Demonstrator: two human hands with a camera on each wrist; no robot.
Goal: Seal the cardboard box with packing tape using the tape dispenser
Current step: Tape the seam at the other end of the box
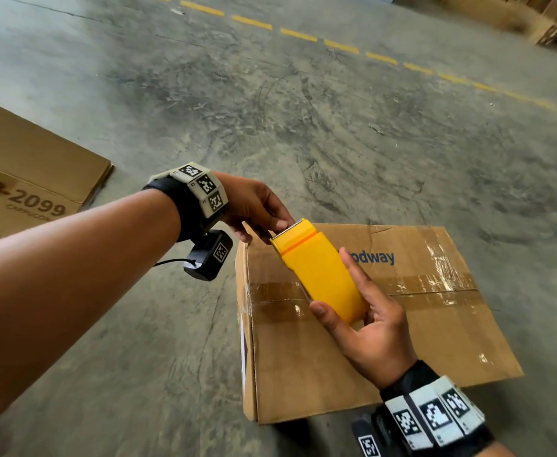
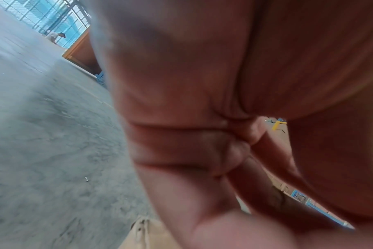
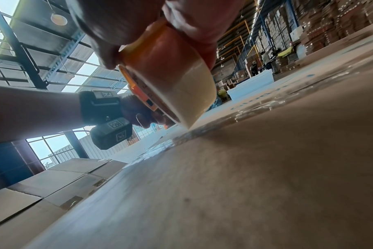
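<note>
Box: cardboard box [image 1: 353, 341] sits on the concrete floor [image 1: 270, 110], flaps closed, old glossy tape across the top seam.
Dispenser: yellow tape dispenser [image 1: 320, 275] held tilted above the box's left end, over the seam.
Right hand: right hand [image 1: 369, 324] clasps the dispenser body, thumb and fingers on opposite sides.
Left hand: left hand [image 1: 254, 206] pinches at the dispenser's front edge, beside the box corner.
Roll: tape roll [image 3: 177, 84] just above the box top.
Surroundings: a flat printed carton [image 1: 23, 179] lies on the floor, well apart.
</note>
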